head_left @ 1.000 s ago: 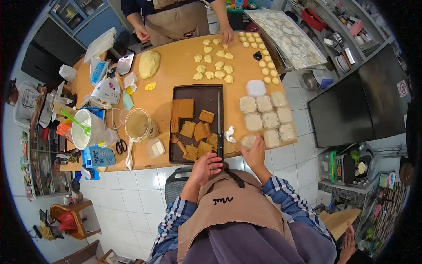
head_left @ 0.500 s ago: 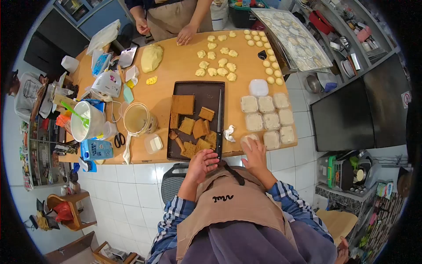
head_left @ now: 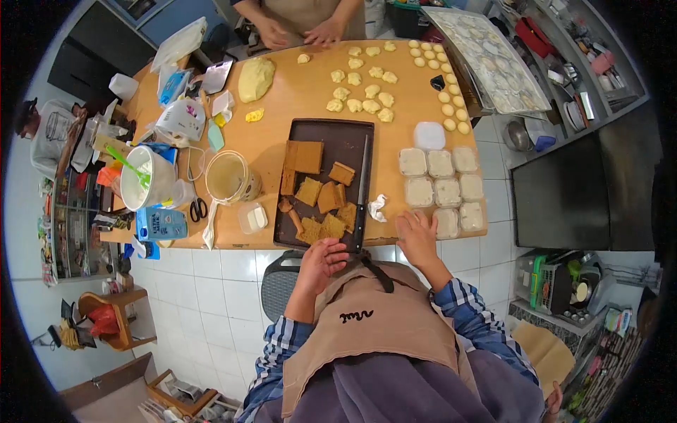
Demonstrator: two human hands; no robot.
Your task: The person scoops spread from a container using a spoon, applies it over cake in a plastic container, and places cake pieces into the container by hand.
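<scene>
My left hand [head_left: 325,264] hovers at the near edge of the dark baking tray [head_left: 331,134], palm turned up, fingers loosely bent and apart, nothing visible in it. Cut pieces of brown sponge cake [head_left: 309,191] and a larger cake block [head_left: 307,156] lie in the tray. A long knife [head_left: 362,204] rests along its right side. My right hand [head_left: 417,238] is downturned over a plastic container at the near left corner of the group; that container is almost entirely hidden by the fingers. Several filled pale containers [head_left: 447,192] stand in rows beside it.
A crumpled tissue [head_left: 377,207] lies between tray and containers. Left are a tub [head_left: 233,176], a white bucket [head_left: 146,180], scissors [head_left: 198,209] and a milk carton [head_left: 162,223]. A co-worker's hands [head_left: 326,32] are across the table, near dough pieces [head_left: 371,92] and a dough mass [head_left: 255,79].
The view has shifted slightly. My right hand stays by the containers, now covering the one that showed under its fingers. The co-worker's hand has drawn back from a dough piece on the table.
</scene>
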